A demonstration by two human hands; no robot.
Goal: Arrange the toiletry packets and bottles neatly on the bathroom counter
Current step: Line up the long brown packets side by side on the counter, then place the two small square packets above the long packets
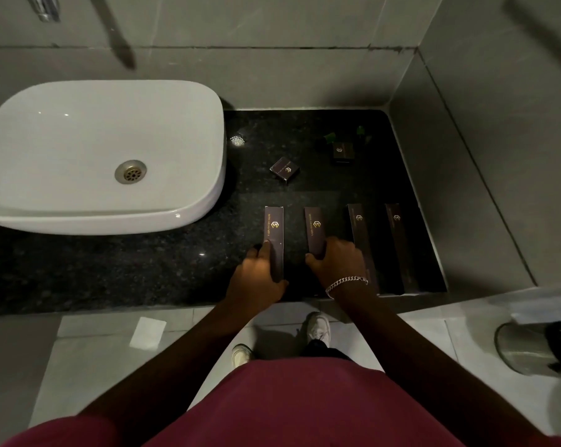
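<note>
Right of the white sink (101, 150), four long dark packets lie in a row on the black counter (143, 269) — left hand (256, 279) fingers clamped on the first packet (274, 233), right hand (340, 262) gripping the second packet (314, 230).

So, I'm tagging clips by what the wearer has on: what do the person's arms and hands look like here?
Both forearms are bare, with no sleeves reaching the wrists. The right hand has a silver chain-link bracelet around its wrist. The left hand wears nothing: no ring, watch or glove shows. Lower in the view is maroon clothing on the body.
</note>
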